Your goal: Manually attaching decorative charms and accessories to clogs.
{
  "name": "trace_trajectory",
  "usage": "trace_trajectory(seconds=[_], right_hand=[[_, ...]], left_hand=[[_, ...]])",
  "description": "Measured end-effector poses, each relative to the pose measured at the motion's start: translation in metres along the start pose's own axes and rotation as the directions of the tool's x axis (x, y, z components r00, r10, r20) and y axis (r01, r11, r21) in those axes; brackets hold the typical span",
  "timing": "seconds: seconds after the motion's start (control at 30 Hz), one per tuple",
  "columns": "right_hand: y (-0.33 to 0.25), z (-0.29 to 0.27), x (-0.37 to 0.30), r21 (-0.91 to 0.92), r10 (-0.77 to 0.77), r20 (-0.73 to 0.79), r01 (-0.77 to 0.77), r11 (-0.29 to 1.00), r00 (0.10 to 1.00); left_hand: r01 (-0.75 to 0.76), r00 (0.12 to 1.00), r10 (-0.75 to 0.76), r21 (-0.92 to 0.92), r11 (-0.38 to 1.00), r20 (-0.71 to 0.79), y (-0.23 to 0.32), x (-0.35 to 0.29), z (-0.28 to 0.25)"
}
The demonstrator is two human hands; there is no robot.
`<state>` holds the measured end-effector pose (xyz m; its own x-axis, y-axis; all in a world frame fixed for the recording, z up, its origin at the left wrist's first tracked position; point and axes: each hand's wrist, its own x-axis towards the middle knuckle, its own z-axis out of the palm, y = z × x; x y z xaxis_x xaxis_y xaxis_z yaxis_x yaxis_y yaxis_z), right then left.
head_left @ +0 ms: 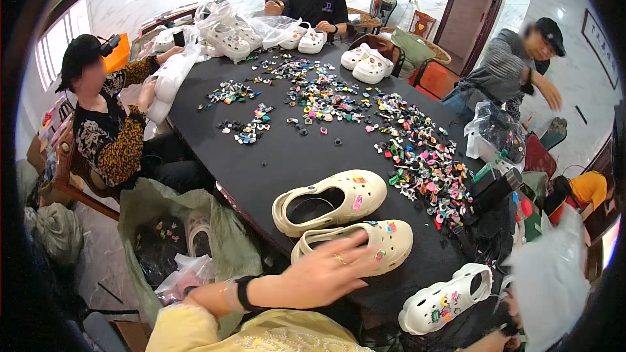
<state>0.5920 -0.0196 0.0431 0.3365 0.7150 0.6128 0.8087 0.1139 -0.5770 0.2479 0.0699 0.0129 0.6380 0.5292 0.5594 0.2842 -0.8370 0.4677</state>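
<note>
In the head view, the left hand is over the nearer cream clog, with its fingers extended and apart. The right hand, blurred, is at a pale plastic bag; I cannot tell its grip. The farther cream clog lies just beside, on the dark tabletop, near colourful charms.
</note>
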Motion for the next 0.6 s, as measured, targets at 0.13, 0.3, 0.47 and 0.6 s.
trace_trajectory(seconds=[0.13, 0.3, 0.47, 0.6], right_hand=[[0.041, -0.049, -0.002, -0.086, 0.092, -0.363, -0.131, 0.988, 0.927], [0.088, -0.102, -0.004, -0.13, 0.054, -0.657, -0.184, 0.974, 0.752], [0.099, -0.091, -0.007, -0.21, -0.056, -0.572, -0.08, 0.974, 0.818], [0.049, -0.034, -0.041, -0.325, 0.197, 0.444, -0.048, 0.944, 0.874]], left_hand=[[0.218, 0.975, -0.209, 0.146, 0.965, -0.076, -0.02, -0.033, 0.001], [0.313, 0.946, -0.294, 0.143, 0.939, -0.139, -0.018, -0.043, 0.014], [0.368, 0.879, -0.333, 0.042, 0.929, -0.342, -0.019, -0.038, 0.012], [0.583, 0.607, -0.484, -0.061, 0.81, -0.63, -0.056, -0.051, -0.011]])
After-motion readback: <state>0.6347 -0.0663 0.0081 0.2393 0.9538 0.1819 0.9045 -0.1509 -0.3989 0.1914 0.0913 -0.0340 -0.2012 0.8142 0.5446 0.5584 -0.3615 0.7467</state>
